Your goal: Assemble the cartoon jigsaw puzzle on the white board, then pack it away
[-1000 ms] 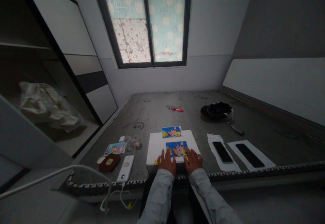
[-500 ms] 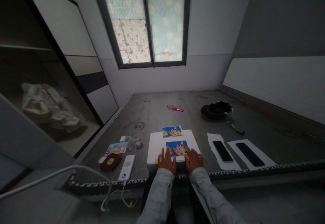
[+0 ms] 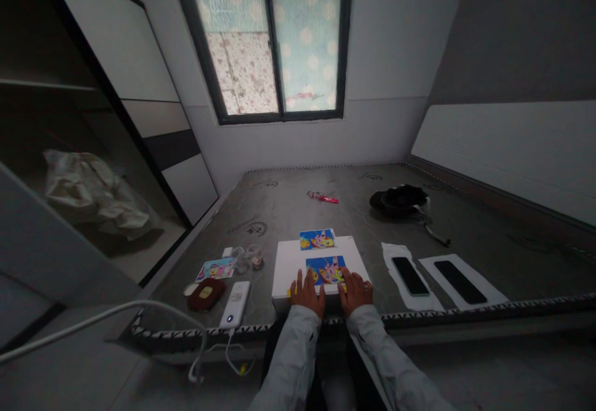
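A white box (image 3: 287, 267) lies at the near edge of the mattress, in front of me. On its lid is a blue cartoon card (image 3: 327, 267), and a second cartoon card (image 3: 317, 239) lies at the box's far edge. My left hand (image 3: 308, 297) rests on the near left part of the lid, fingers spread, by the lower card's left corner. My right hand (image 3: 356, 293) lies on the near right part, its fingers stretched out at the card's right corner. Neither hand grips anything. A small yellow bit shows beside my left fingers.
Left of the box are a power bank (image 3: 236, 304) with a cable, a brown pouch (image 3: 206, 294), a cartoon picture (image 3: 218, 269) and clear round pieces (image 3: 243, 264). Two phones (image 3: 410, 276) on white sheets lie right. Behind are a black cap (image 3: 400, 202) and a red strip (image 3: 325, 198).
The view has shifted very slightly. Both hands stay on the box in nearly the same pose, and the cards have not visibly moved on it.
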Action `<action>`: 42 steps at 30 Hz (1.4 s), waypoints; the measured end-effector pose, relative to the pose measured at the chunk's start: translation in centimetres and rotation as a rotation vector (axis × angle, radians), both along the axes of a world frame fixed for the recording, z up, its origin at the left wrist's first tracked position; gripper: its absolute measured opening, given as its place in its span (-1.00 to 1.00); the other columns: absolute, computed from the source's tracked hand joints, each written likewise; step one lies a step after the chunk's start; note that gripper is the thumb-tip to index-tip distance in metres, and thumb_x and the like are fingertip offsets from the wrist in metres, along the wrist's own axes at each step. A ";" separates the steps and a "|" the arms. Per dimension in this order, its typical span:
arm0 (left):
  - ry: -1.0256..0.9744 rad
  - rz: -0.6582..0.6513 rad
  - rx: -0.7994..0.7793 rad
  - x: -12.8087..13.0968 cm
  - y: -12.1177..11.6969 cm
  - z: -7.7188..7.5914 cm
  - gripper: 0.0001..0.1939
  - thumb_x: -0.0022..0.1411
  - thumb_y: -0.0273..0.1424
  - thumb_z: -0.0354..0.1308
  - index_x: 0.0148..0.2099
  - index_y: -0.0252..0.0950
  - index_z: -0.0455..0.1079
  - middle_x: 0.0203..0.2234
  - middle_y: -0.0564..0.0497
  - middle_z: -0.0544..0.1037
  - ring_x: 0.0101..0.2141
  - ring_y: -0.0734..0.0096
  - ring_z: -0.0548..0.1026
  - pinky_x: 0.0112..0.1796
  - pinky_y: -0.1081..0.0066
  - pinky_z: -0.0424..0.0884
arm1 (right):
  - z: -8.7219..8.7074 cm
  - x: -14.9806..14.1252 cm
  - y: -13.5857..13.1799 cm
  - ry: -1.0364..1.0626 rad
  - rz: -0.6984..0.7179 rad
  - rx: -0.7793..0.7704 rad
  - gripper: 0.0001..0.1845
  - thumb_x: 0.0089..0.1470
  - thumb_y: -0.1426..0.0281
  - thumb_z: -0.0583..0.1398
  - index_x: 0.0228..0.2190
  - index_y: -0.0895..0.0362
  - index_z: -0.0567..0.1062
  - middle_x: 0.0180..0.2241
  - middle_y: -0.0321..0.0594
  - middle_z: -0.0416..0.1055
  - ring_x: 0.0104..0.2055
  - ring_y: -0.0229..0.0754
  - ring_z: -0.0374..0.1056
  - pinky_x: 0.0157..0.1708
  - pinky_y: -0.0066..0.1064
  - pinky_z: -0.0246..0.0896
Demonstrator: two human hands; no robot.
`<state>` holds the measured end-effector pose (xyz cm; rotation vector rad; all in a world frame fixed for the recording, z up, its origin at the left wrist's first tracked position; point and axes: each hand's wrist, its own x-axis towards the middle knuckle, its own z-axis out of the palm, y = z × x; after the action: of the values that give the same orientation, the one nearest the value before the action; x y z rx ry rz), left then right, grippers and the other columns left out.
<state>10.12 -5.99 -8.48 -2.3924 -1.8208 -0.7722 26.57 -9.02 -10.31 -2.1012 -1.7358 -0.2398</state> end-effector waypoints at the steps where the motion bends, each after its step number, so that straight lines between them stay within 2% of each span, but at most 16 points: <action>1: -0.004 -0.001 -0.001 0.1 0.0 0.0 -0.36 0.29 -0.20 -0.06 0.36 -0.30 0.11 0.24 -0.12 0.29 0.31 0.09 0.05 0.20 0.06 0.08 | 0.0 0.0 0.0 -0.007 0.006 -0.001 -0.44 0.25 0.22 -0.08 0.23 0.05 0.25 0.22 -0.08 0.25 0.20 0.02 0.10 0.09 -0.09 -0.18; 10: -0.018 -0.033 -0.019 -0.4 0.1 0.5 -0.34 0.27 -0.18 -0.04 0.35 -0.31 0.13 0.22 -0.12 0.33 0.30 0.10 0.06 0.21 0.08 0.06 | 0.9 0.1 -0.3 0.000 0.023 -0.012 -0.40 0.24 0.16 -0.06 0.25 0.08 0.20 0.15 -0.02 0.31 0.16 0.02 0.11 0.05 -0.14 -0.14; 15: -0.019 -0.037 0.006 -0.3 0.2 0.6 -0.35 0.24 -0.19 -0.01 0.33 -0.32 0.17 0.22 -0.11 0.33 0.29 0.10 0.09 0.22 0.08 0.04 | 1.0 0.3 -0.3 0.002 0.035 0.022 -0.43 0.24 0.17 -0.05 0.22 0.06 0.24 0.14 -0.05 0.33 0.13 0.01 0.13 0.00 -0.17 -0.10; 20: -0.033 -0.027 -0.008 -0.4 0.1 0.7 -0.36 0.25 -0.19 -0.04 0.32 -0.33 0.19 0.22 -0.11 0.33 0.29 0.10 0.08 0.23 0.07 0.02 | 0.9 0.5 -0.1 0.020 0.043 0.044 -0.42 0.24 0.17 -0.05 0.21 0.12 0.25 0.15 -0.04 0.31 0.16 0.00 0.12 0.07 -0.16 -0.14; 23: -0.024 -0.011 -0.024 -0.6 0.1 0.9 -0.36 0.25 -0.20 -0.04 0.33 -0.31 0.17 0.21 -0.11 0.34 0.29 0.09 0.09 0.22 0.06 0.02 | 0.9 0.7 -0.1 0.049 -0.002 0.036 -0.42 0.25 0.16 -0.08 0.20 0.14 0.28 0.14 -0.01 0.33 0.18 0.01 0.12 0.09 -0.14 -0.14; 26: -0.008 -0.031 -0.018 -0.7 0.2 1.0 -0.35 0.24 -0.21 -0.03 0.33 -0.31 0.16 0.21 -0.13 0.34 0.28 0.07 0.11 0.21 0.05 0.05 | 1.1 0.6 -0.1 0.045 0.025 0.022 -0.40 0.24 0.14 -0.07 0.21 0.15 0.28 0.18 0.00 0.29 0.20 0.02 0.11 0.10 -0.14 -0.12; 33: -0.023 -0.022 0.000 -0.6 0.2 0.7 -0.37 0.25 -0.25 -0.04 0.33 -0.34 0.16 0.20 -0.13 0.36 0.27 0.08 0.13 0.19 0.05 0.07 | 2.1 -0.1 -0.5 -0.006 -0.049 -0.040 -0.44 0.25 0.14 -0.08 0.24 -0.08 0.22 0.34 -0.22 0.01 0.28 -0.02 0.00 0.13 -0.09 -0.12; 38: -0.034 -0.005 -0.010 -0.7 0.5 0.5 -0.40 0.25 -0.31 -0.05 0.32 -0.29 0.19 0.19 -0.10 0.37 0.26 0.12 0.16 0.19 0.09 0.08 | 1.8 0.4 -0.2 0.022 -0.096 -0.046 -0.47 0.25 0.16 -0.06 0.22 -0.13 0.26 0.33 -0.23 0.05 0.27 -0.02 0.03 0.13 -0.06 -0.11; 42: -0.041 -0.019 -0.014 -0.5 0.5 0.6 -0.40 0.25 -0.31 -0.04 0.32 -0.30 0.19 0.17 -0.12 0.40 0.24 0.09 0.19 0.17 0.09 0.11 | 1.6 0.4 -0.1 0.010 -0.061 -0.043 -0.46 0.24 0.17 -0.04 0.22 -0.10 0.26 0.30 -0.20 0.11 0.26 -0.01 0.03 0.13 -0.08 -0.09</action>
<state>9.66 -5.48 -7.91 -2.4239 -1.8273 -0.8182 26.97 -9.09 -8.76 -2.1847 -1.6868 -0.2103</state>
